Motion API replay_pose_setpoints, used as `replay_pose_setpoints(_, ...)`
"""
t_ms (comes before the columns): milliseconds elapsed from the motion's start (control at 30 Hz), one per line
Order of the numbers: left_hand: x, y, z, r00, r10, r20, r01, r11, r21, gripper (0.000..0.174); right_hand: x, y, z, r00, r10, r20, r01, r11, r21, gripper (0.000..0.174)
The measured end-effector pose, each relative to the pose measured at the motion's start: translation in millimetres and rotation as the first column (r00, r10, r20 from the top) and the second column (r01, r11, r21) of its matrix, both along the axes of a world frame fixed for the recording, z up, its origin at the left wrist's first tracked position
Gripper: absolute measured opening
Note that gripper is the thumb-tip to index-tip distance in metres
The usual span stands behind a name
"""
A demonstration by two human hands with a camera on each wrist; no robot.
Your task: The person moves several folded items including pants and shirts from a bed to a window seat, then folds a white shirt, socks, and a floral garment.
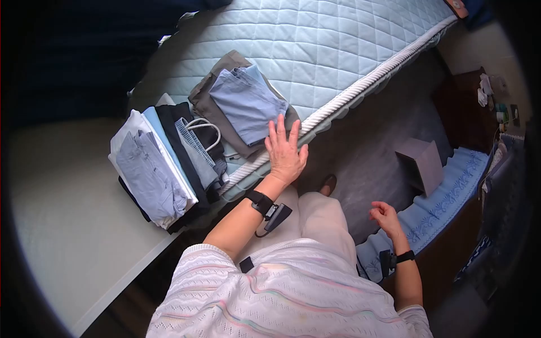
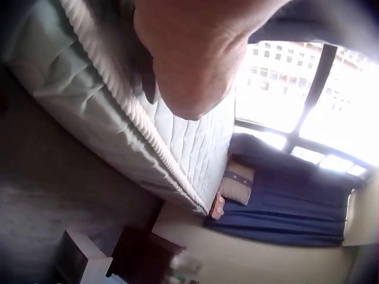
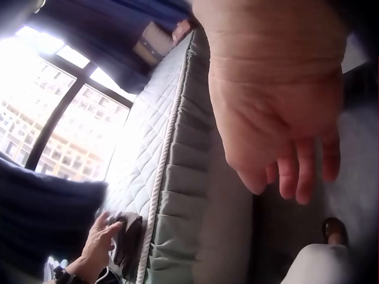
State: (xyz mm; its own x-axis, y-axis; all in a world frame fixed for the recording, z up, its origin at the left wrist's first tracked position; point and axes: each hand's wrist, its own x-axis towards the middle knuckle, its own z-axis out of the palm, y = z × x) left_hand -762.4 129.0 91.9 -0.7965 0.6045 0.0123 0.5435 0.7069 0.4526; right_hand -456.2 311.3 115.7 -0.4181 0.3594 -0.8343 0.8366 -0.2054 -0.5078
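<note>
My left hand (image 1: 285, 155) lies with fingers extended at the near corner of a folded blue garment (image 1: 245, 103), fingertips right at its edge. That garment sits on a folded grey-brown garment (image 1: 204, 93) near the corded edge of the bed. In the left wrist view, the wrist and heel of the hand (image 2: 192, 56) hide what the fingers touch. My right hand (image 1: 387, 218) hangs in the air over the floor, fingers loosely bent and holding nothing; the right wrist view shows its palm (image 3: 275, 118). Left of the folded garments stands a row of folded clothes (image 1: 147, 174).
The quilted pale-blue bed (image 1: 338, 45) stretches away ahead. A pale board-like surface (image 1: 67, 197) lies left of the clothes. At the right are a light box (image 1: 429, 165), a bench with a blue patterned cover (image 1: 445, 205) and a dark wooden cabinet (image 1: 465, 110). Windows (image 3: 71, 112) stand beyond the bed.
</note>
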Motion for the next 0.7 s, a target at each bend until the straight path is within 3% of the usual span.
replay_pose_setpoints(100,-30.8,-18.2,-4.1,0.986,0.105,-0.132,-0.109,0.994,-0.022,0.062,41.2,-9.0,-2.2,0.999,-0.043,0.0,0.043,0.998,-0.047,0.034)
replay_pose_setpoints(167,-50.1,-31.2,-16.1,0.987,0.147,-0.061,-0.157,0.966,-0.203,0.056,61.5,-9.6,-5.0,0.996,-0.077,0.035,0.08,0.994,-0.07,0.033)
replay_pose_setpoints(300,-63.9,-44.8,-29.7,0.981,0.171,0.087,-0.158,0.978,-0.139,0.053,100.7,-5.5,-0.9,0.994,-0.078,0.075,0.081,0.996,-0.029,0.033)
replay_pose_setpoints(367,-61.7,-47.7,-26.3,0.971,0.161,-0.177,-0.182,0.978,-0.105,0.054,131.6,0.7,-7.9,0.993,-0.057,0.1,0.06,0.998,-0.022,0.032)
replay_pose_setpoints(400,-59.7,-49.2,-27.9,0.967,0.134,-0.219,-0.159,0.982,-0.101,0.059,141.8,1.5,-8.9,0.991,-0.046,0.127,0.048,0.999,-0.007,0.032)
replay_pose_setpoints(433,-52.1,-50.4,-30.0,0.966,0.135,-0.221,-0.161,0.981,-0.108,0.059,150.9,-0.4,-9.5,0.991,-0.043,0.125,0.045,0.999,-0.014,0.032)
replay_pose_setpoints(500,-37.1,-49.6,-34.0,0.996,0.082,-0.024,-0.086,0.959,-0.27,0.068,164.4,-5.3,-7.3,0.987,-0.085,0.139,0.083,0.996,0.017,0.031)
replay_pose_setpoints(533,-35.2,-50.5,-35.2,0.996,0.062,-0.058,-0.077,0.95,-0.303,0.073,167.5,-9.6,-9.0,0.985,-0.107,0.137,0.104,0.994,0.024,0.031)
replay_pose_setpoints(633,-28.9,-44.8,-33.1,0.959,0.066,-0.275,-0.126,0.97,-0.21,0.071,180.2,-46.0,-1.9,0.964,-0.249,0.095,0.245,0.968,0.055,0.03)
replay_pose_setpoints(700,-15.4,-36.7,-19.8,0.93,-0.075,-0.36,0.048,0.995,-0.083,0.066,194.0,-84.9,-4.5,0.955,-0.294,0.044,0.287,0.95,0.122,0.03)
